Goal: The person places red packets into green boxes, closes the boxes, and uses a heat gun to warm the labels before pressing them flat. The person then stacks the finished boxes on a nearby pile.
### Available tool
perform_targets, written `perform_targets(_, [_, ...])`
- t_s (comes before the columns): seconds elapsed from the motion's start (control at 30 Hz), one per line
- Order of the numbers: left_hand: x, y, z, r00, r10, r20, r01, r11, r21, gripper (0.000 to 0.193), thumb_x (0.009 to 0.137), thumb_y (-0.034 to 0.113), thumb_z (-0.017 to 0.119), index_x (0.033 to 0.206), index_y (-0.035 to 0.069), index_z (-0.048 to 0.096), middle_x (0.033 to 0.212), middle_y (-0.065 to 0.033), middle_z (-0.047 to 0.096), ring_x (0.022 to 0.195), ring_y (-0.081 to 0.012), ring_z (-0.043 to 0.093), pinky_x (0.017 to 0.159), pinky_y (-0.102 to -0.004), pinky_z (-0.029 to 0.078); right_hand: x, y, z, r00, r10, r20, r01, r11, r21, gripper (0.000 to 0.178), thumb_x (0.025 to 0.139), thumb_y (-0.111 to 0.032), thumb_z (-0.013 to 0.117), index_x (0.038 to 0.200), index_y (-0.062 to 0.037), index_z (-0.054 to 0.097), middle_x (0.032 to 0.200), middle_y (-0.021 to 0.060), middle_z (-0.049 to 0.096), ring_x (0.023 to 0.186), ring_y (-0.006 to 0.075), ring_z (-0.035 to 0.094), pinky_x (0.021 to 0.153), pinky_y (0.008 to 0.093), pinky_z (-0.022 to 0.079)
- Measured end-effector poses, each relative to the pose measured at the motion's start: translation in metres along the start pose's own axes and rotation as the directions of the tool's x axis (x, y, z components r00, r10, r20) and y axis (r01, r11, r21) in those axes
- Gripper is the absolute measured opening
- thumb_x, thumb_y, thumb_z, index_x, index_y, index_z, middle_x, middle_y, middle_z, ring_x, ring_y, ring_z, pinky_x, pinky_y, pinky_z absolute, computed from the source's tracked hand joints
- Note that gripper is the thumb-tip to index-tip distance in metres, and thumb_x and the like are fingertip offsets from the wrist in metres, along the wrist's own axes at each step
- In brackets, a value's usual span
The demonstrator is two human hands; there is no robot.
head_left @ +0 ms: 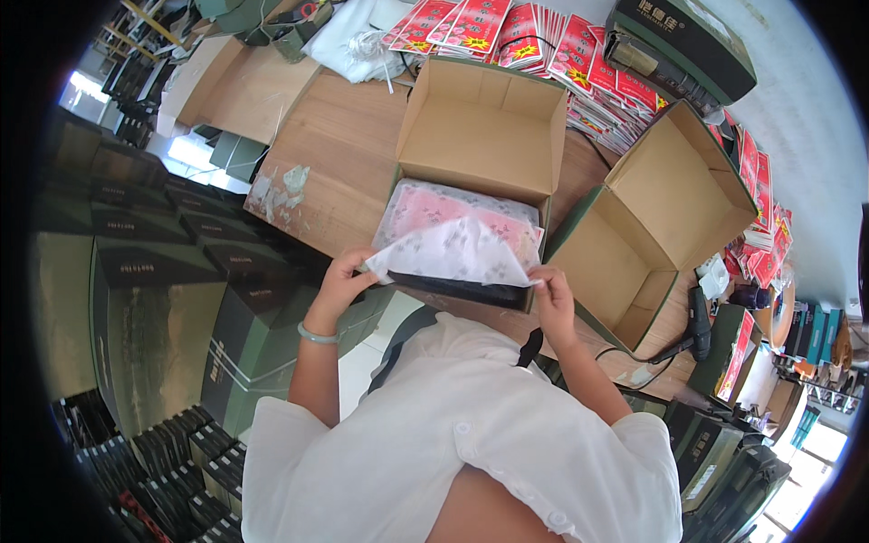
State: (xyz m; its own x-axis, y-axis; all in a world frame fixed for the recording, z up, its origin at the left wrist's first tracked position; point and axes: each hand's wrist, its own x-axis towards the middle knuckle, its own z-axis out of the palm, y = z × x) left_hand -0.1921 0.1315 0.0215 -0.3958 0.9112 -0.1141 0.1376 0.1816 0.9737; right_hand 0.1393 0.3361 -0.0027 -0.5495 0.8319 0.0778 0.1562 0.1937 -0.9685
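An open cardboard box (480, 122) with a dark green outside sits on the wooden table (344, 149) in front of me, its lid standing up. Inside lies something wrapped in pink patterned paper (444, 210). A sheet of white tissue paper (453, 253) is lifted over the near side of the box. My left hand (342, 282) pinches its left corner and my right hand (552, 299) pinches its right corner. I wear a pale green bangle (319, 337) on the left wrist.
A second, empty open box (665, 208) stands to the right. Stacks of red packets (543, 41) line the back and right. A black handheld tool (697, 321) with a cord lies at the right. Dark green boxes (154, 299) are stacked on the left.
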Motion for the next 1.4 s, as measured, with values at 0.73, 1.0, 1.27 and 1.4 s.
perform_targets(0.73, [-0.045, -0.024, 0.09, 0.959, 0.229, 0.165, -0.276, 0.639, 0.718, 0.026, 0.08, 0.01, 0.062, 0.106, 0.01, 0.063, 0.115, -0.0103, 0.061, 0.113, -0.0309, 0.052, 0.101, -0.0469, 0.038, -0.052, 0.006, 0.052, 0.863, -0.105, 0.494, 0.391, 0.758, -0.522, 0.033, 0.086, -0.023, 0.068, 0.114, -0.0086, 0.06, 0.117, 0.0123, 0.059, 0.116, 0.0337, 0.052, 0.098, 0.0443, 0.041])
perform_targets(1.0, [0.007, -0.028, 0.086, 0.921, -0.269, 0.282, -0.161, 0.395, 0.905, 0.052, 0.093, 0.056, 0.048, 0.109, 0.012, 0.071, 0.114, -0.013, 0.064, 0.106, -0.0338, 0.06, 0.092, -0.0434, 0.044, -0.019, 0.004, 0.056, 0.714, 0.419, 0.561, 0.184, 0.661, -0.727, 0.052, 0.092, -0.045, 0.061, 0.123, -0.0042, 0.06, 0.112, 0.0201, 0.064, 0.108, 0.0373, 0.06, 0.092, 0.0457, 0.048])
perform_targets(1.27, [0.011, -0.033, 0.086, 0.923, -0.331, 0.195, -0.082, 0.326, 0.942, 0.069, 0.092, 0.069, 0.04, 0.106, 0.01, 0.072, 0.106, -0.0114, 0.068, 0.104, -0.0323, 0.063, 0.089, -0.0451, 0.046, -0.017, -0.004, 0.031, 0.724, 0.39, 0.568, 0.048, 0.794, -0.606, 0.059, 0.091, -0.054, 0.057, 0.115, -0.0002, 0.064, 0.113, 0.0217, 0.065, 0.108, 0.0373, 0.061, 0.092, 0.046, 0.048])
perform_targets(1.4, [0.004, -0.026, 0.085, 0.935, -0.256, 0.244, -0.109, 0.447, 0.888, 0.07, 0.092, 0.07, 0.038, 0.106, 0.011, 0.073, 0.104, -0.0121, 0.069, 0.102, -0.0315, 0.064, 0.087, -0.0459, 0.047, -0.023, -0.012, 0.022, 0.702, 0.459, 0.545, 0.105, 0.69, -0.716, 0.062, 0.089, -0.056, 0.058, 0.113, 0.0003, 0.064, 0.112, 0.022, 0.065, 0.107, 0.0391, 0.06, 0.094, 0.0467, 0.047])
